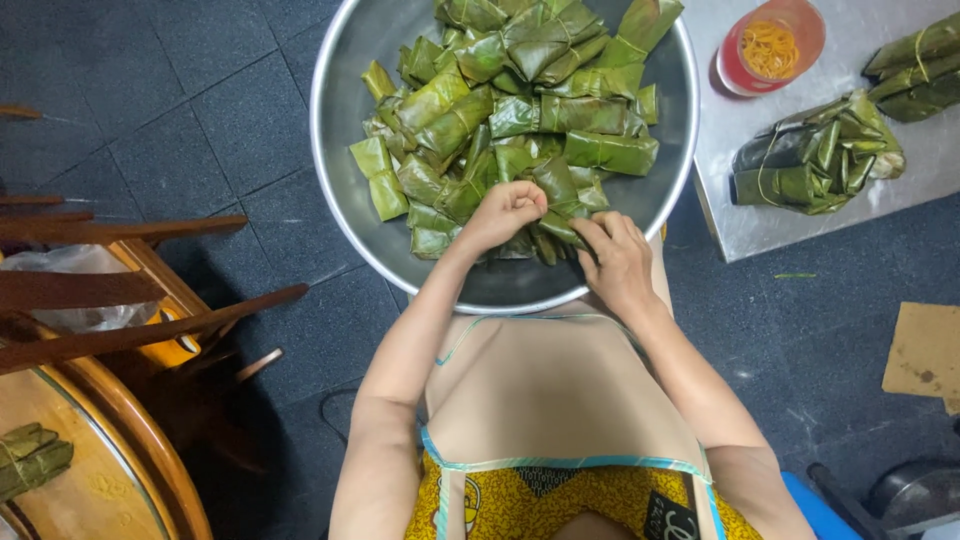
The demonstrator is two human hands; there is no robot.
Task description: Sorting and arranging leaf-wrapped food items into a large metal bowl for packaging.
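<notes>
A wide metal basin holds several green leaf-wrapped parcels. My left hand and my right hand meet over the basin's near side, both closed on one folded leaf parcel between them. The left fingers pinch its left end and the right fingers grip its lower right end. Part of the parcel is hidden under my fingers.
On a metal table at the right lie tied bundles of leaf parcels and a red cup of yellow rubber bands. A wooden chair and a round table stand at the left. Cardboard lies on the dark tiled floor.
</notes>
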